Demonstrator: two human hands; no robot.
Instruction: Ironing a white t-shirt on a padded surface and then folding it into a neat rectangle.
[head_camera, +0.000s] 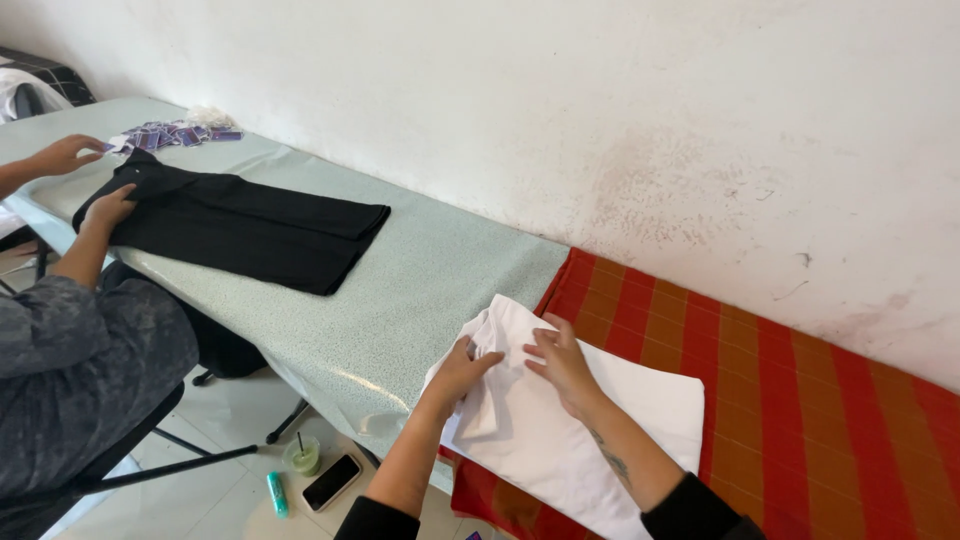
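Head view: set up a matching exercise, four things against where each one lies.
Things
1. white garment
2. black garment
3. phone
4. small purple cards

Places
A. on the floor beside a green drink cup
B. on the pale green table, under a co-worker's hand
C. at the table's far end by the wall
D. on the red checked cloth, under the left hand and right hand

Pairs: 1-D, 2-B, 3-A, 4-C
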